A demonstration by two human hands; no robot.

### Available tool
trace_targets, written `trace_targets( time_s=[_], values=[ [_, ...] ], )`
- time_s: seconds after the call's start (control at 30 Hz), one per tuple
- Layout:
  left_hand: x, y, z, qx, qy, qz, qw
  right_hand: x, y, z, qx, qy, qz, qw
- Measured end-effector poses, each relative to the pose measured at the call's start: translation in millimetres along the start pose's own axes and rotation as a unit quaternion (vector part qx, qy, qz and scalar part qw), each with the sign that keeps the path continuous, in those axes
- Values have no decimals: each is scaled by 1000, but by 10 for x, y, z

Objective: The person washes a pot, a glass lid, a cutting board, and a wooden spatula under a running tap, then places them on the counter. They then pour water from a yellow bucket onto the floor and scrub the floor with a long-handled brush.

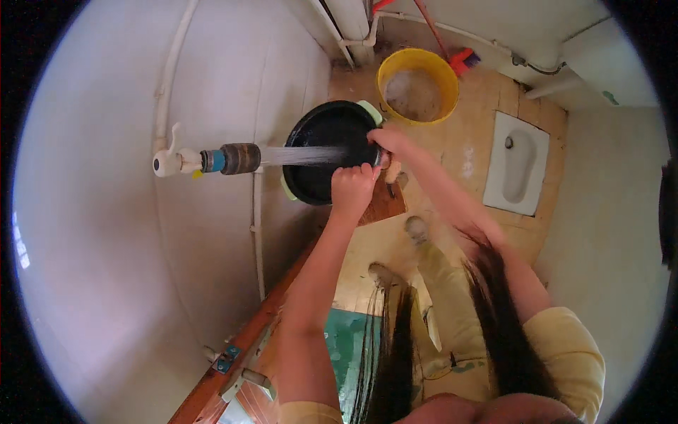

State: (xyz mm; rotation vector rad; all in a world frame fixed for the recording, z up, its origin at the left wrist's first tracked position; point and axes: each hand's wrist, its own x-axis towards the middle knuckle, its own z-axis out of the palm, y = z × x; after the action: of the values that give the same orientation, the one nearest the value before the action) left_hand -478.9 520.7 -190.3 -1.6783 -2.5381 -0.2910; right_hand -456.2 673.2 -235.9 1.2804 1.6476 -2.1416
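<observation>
A round black pot (318,134) with two light green side handles is held tilted under running water. My left hand (353,185) is closed over its near rim. Close beside it, my right hand (390,143) grips the rim at the right, its fingers partly hidden. From the left, a white tap (169,162) with a blue collar and a dark nozzle (241,158) sends a stream of water (300,155) across into the pot.
Beyond the pot stands a yellow bucket (454,88) holding cloudy greyish contents, beside a red brush (464,61). A white squat toilet (510,180) is set in the tiled floor at right. Pipes (258,240) run along the left wall, and an orange-brown door frame (275,305) stands at lower left.
</observation>
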Motion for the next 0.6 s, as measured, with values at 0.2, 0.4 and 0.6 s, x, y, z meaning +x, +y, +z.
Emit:
trace_targets(
  time_s=[0.2, 0.4, 0.6],
  values=[
    [-255, -130, -222, 14, -62, -117, 991, -14, 415, 8, 113, 12, 111, 987],
    [-470, -944, -131, -237, 158, -477, 831, 213, 655, -137, 38, 47, -11, 998],
    [-548, -1248, -74, -289, 88, -430, 851, 59, 391, -60, -324, 88, -166, 927]
  ],
)
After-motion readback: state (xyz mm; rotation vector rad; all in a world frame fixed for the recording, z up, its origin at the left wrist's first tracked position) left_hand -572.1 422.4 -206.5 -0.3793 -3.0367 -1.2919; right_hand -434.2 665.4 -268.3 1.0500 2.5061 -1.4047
